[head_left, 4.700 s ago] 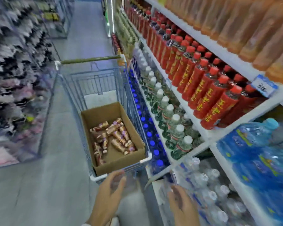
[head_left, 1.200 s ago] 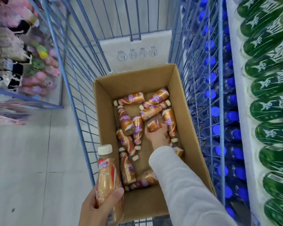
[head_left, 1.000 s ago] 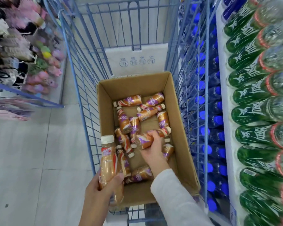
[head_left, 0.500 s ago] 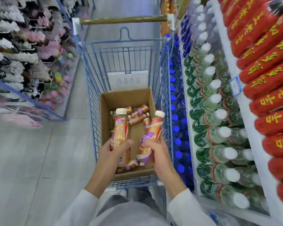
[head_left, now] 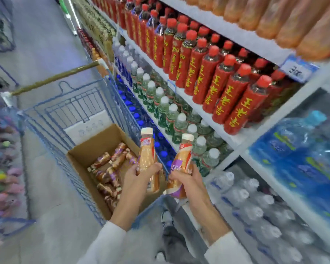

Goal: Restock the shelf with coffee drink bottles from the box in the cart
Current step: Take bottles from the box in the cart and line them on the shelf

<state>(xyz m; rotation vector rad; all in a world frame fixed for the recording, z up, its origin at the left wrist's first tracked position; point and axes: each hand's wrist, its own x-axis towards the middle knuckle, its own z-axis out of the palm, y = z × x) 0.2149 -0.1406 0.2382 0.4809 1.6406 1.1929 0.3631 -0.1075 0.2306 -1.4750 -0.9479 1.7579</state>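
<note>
The shelf [head_left: 208,116] fills the right side, its white boards running away in tiers. Each row is packed out to the front edge: orange bottles [head_left: 274,16] on top, red bottles [head_left: 217,88] below, then green-labelled bottles [head_left: 170,115] with white caps. Blue water jugs [head_left: 297,153] and clear water bottles [head_left: 251,202] sit in the nearest bays. The grey floor [head_left: 46,44] lies open to the left of the cart and on down the aisle, as far as a blurred display [head_left: 2,168] at the left edge.

The blue wire cart [head_left: 74,103] stands close alongside the shelf, its right wall just beside a low row of blue-capped bottles [head_left: 137,117]. Inside it, the cardboard box [head_left: 95,147] sits open-topped, with loose coffee bottles [head_left: 107,168] lying on their sides on its floor.

Both forearms reach forward in white sleeves, over the near right corner of the box. The left hand [head_left: 139,176] grips the left bottle [head_left: 148,151] by its lower body, fingers curled round it and thumb across the front; the bottle stands almost upright, cap up. The right hand [head_left: 189,180] wraps its fingers round the lower half of the right bottle [head_left: 181,161], which tilts cap-first toward the shelf. The two bottles are near each other but apart.
</note>
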